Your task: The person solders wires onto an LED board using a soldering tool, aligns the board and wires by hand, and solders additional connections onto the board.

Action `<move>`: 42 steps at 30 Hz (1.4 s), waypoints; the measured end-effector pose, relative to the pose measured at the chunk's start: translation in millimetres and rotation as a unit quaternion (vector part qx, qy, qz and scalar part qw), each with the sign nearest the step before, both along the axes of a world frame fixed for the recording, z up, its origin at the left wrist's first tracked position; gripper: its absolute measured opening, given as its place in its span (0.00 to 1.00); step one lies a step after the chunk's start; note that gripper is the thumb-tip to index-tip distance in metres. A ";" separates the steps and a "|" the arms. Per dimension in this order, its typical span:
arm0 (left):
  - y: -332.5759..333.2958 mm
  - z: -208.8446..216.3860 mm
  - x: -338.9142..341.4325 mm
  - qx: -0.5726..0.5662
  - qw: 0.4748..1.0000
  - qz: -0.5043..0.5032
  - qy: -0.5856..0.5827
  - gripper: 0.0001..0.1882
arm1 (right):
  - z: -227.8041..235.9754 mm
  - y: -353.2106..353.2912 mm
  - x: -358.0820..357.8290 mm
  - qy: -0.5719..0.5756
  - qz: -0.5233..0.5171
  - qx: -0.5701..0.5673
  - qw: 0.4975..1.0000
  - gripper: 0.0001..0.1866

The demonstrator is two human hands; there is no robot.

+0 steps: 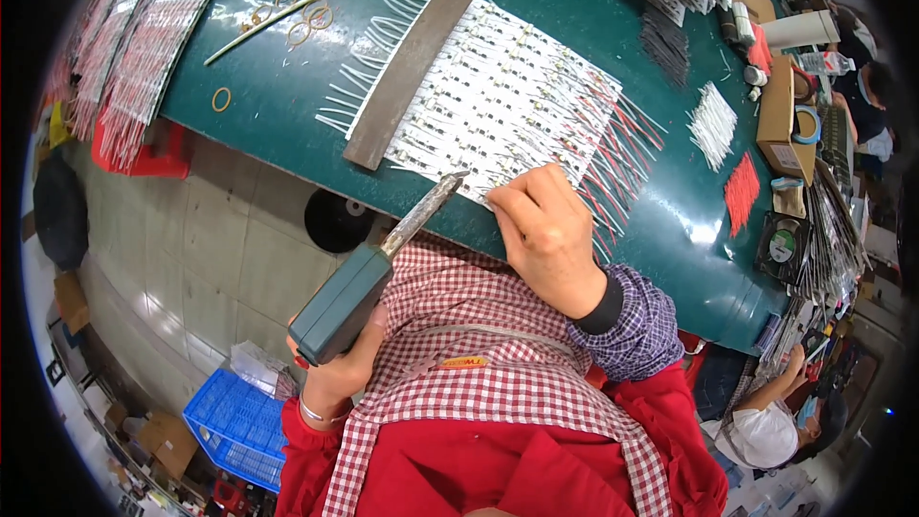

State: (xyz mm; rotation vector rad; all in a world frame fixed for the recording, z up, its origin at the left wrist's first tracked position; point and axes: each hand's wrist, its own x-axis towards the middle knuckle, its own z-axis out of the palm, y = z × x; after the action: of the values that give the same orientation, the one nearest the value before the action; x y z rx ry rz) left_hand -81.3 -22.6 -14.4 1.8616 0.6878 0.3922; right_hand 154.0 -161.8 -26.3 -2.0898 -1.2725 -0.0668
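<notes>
My left hand (343, 370) is wrapped round the dark green handle of a soldering gun (349, 289). Its metal tip points up at the near edge of a white circuit board panel (459, 86), close to my right hand (548, 230). That right hand is closed in a pinch at the same edge, fingertips down; what lies between them is too small to make out. Rows of small dark parts and white wires cover the panel. Red and white wires (622, 158) stick out past its right side. A flat brown bar (407, 77) lies across its left part.
Bundles of wired panels (158, 38) rest at the table's left end. Rubber bands (311, 24) and a thin stick (311, 11) lie behind. Piles of black (663, 46), white (712, 126) and red wires (741, 193) and a cardboard box (787, 120) are rightward. A co-worker (766, 431) sits at right.
</notes>
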 end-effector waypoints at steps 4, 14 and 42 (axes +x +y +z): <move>-5.3 1.5 4.2 -0.097 0.993 0.061 0.015 0.17 | 0.7 -0.4 -0.1 0.003 0.001 -0.001 1.000 0.08; -1.5 -12.6 5.6 -0.071 0.996 0.042 -0.021 0.17 | 22.8 0.1 61.7 -0.043 -0.038 -0.014 0.998 0.07; -4.3 -6.7 54.9 -0.174 0.978 0.110 -0.034 0.21 | 10.1 -147.9 183.8 -0.083 -0.302 -0.068 0.947 0.03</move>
State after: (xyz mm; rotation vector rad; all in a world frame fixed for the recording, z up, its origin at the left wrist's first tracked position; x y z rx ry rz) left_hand -26.3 -26.9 -21.1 1.4413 0.8607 0.4446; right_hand 337.8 -309.7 -16.2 -2.5724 -0.6927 -0.4449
